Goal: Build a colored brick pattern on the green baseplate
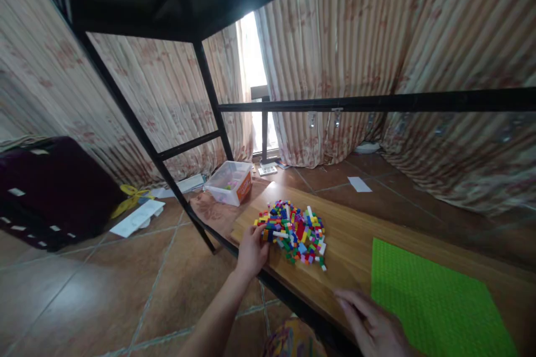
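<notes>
A heap of small, many-coloured building bricks [299, 228] lies on the wooden board [343, 234]. My left hand [252, 248] is at the heap's near left edge. Its fingers are curled in against the bricks, and what they grip is hidden. A bright green studded baseplate [435, 295] lies flat on the right part of the board. Just left of it, low over the board's near edge, is my right hand [372, 321]. Slightly blurred, its thumb and forefinger stretch out with a gap between them, and nothing shows in them.
Black metal bars [377, 101] frame the board, with a dark panel overhead. A clear plastic box [228, 181] stands beyond the board's far left end. On the tiled floor are papers [138, 217] and a dark suitcase [58, 189]. Patterned curtains [335, 50] hang behind.
</notes>
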`<action>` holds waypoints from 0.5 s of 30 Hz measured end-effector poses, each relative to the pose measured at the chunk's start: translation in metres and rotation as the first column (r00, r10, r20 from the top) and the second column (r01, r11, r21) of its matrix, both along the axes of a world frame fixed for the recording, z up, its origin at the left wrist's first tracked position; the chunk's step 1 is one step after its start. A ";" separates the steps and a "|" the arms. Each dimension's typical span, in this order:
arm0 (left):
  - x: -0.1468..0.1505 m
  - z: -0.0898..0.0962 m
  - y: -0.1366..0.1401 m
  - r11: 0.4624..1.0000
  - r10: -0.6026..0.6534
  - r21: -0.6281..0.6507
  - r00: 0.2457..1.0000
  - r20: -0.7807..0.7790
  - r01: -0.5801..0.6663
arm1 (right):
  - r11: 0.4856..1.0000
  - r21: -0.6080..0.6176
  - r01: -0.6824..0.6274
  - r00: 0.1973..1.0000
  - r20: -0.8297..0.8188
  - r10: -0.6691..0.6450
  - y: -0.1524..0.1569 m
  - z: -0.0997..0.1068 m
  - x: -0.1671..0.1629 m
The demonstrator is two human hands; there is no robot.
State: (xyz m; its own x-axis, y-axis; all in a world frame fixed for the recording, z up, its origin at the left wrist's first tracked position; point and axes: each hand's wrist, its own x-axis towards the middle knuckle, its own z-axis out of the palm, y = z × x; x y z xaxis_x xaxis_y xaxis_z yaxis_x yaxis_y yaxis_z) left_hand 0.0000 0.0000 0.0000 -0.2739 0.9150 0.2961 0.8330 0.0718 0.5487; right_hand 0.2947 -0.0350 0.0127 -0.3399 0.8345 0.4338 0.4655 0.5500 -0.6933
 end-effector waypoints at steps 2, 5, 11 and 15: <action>-0.001 -0.001 0.002 0.998 -0.053 0.022 0.997 -0.056 0.054 | 0.997 0.062 -0.049 0.998 0.036 0.047 -0.001 -0.004 0.002; -0.003 -0.001 0.006 0.994 -0.104 0.030 0.987 -0.121 0.109 | 0.988 0.139 -0.073 0.994 0.089 0.061 -0.001 -0.007 0.005; -0.008 0.001 0.009 0.982 -0.144 0.118 0.988 -0.052 0.149 | 0.977 0.205 -0.060 0.991 0.129 0.034 -0.002 -0.001 0.007; -0.002 0.012 0.005 0.976 -0.101 0.217 0.927 0.362 0.022 | 0.986 0.166 -0.034 0.993 0.114 0.015 -0.002 0.004 0.008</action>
State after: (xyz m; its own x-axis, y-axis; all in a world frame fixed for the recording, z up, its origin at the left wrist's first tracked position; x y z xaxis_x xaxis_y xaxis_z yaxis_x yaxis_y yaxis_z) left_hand -0.0017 0.0051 0.0124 -0.3448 0.8634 0.3682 0.5679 -0.1205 0.8142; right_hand 0.3025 -0.0374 0.0167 -0.4134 0.7440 0.5249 0.5200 0.6661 -0.5347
